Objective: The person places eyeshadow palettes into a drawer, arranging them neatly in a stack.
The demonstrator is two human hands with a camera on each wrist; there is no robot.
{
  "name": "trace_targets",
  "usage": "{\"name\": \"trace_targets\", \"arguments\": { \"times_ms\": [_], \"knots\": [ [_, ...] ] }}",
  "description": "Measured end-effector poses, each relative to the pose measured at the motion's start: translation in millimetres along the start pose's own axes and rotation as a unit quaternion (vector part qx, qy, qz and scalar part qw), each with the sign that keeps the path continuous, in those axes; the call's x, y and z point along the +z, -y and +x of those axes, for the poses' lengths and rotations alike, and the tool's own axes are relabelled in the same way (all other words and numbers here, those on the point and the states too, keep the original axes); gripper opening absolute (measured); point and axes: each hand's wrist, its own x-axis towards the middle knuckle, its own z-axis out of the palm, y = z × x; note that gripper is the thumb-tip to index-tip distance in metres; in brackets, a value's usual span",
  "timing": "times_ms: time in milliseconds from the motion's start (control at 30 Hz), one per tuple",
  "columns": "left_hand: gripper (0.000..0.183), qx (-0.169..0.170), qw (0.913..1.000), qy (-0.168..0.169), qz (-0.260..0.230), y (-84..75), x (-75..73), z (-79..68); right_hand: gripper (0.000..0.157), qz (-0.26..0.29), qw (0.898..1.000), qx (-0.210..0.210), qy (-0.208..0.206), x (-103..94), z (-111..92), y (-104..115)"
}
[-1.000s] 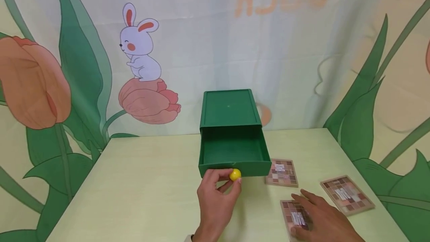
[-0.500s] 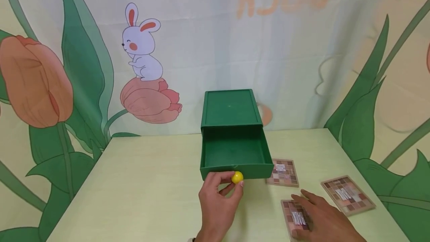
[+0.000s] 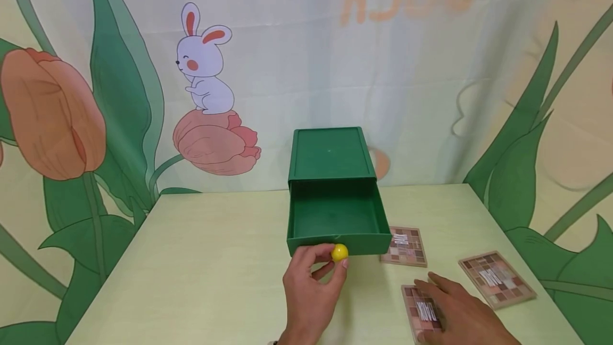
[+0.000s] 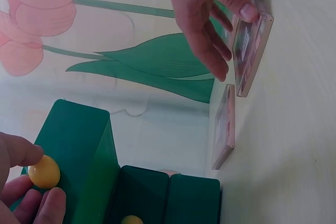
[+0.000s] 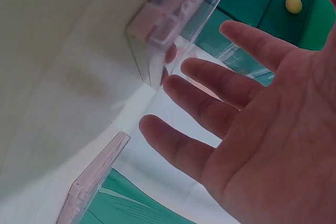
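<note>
My left hand (image 3: 311, 289) pinches the round yellow knob (image 3: 339, 252) between thumb and fingers. That knob sits on the front of a green drawer (image 3: 340, 243), which stands pulled out of a small green chest (image 3: 330, 153). Bare green floor shows inside the drawer. To the right, my right hand (image 3: 462, 310) hovers with fingers spread over a flat checkered case (image 3: 422, 307) resembling an eyeshadow palette. In the right wrist view its palm (image 5: 273, 140) faces the camera and holds nothing. Lower drawer fronts (image 4: 139, 190) show beneath the pulled-out one in the left wrist view.
A similar checkered case (image 3: 406, 247) lies beside the chest, and another (image 3: 497, 278) lies farther right. All rest on a pale yellow table (image 3: 206, 260). Behind the chest hangs a cloth (image 3: 287, 57) printed with tulips and a rabbit.
The drawer has come out slightly toward me with my left hand on its knob, mostly in the first half second. My right hand stays nearly in place. The head view has shifted slightly.
</note>
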Motion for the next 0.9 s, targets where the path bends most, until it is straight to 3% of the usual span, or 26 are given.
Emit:
{"name": "trace_targets", "arguments": {
  "times_ms": [367,667,900],
  "knots": [
    [0.026,-0.027,0.9994,-0.022,0.008,-4.5,-21.2,-1.7,0.108,-0.003,1.0,0.011,0.015,0.1,0.1,7.6],
    [0.022,-0.014,0.9976,-0.065,-0.017,-9.2,-44.2,1.3,0.126,-0.031,0.999,0.025,0.022,-3.1,-7.1,13.5],
    [0.023,0.022,0.9952,-0.094,-0.017,-9.4,-65.6,14.8,0.126,-0.034,0.999,0.019,0.019,-4.0,-11.9,13.0]
  ]
}}
